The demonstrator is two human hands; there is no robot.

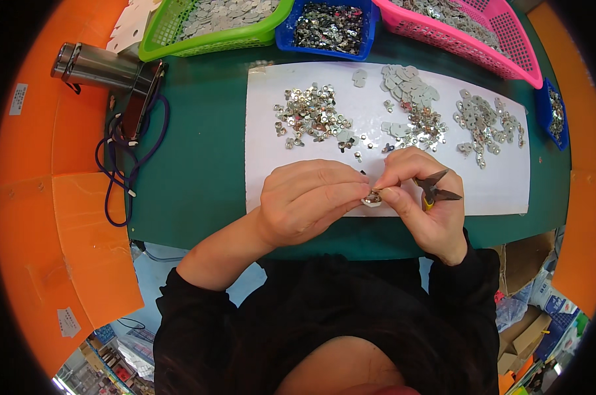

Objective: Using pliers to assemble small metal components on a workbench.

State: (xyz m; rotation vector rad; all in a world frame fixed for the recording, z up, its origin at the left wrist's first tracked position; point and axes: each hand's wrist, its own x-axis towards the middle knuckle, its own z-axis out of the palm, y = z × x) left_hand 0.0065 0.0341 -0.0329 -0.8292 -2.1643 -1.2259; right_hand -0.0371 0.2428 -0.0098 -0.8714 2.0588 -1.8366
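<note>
Both hands pinch small metal part (374, 197): left hand (308, 201), right hand (420, 197) also gripping snips (435, 186); piles (314, 118) at 12 o'clock remain unsorted.

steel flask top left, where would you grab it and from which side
Probably around the plain middle of the flask barrel, from above. It lies on its side at the mat's corner, cap end pointing left; the right end meets a dark strap and cord, so the bare cylinder is the freest, roundest part.

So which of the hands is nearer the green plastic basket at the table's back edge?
Left. The left hand sits below and slightly right of the green plastic basket; the right hand, holding small pliers, is farther to the right.
</note>
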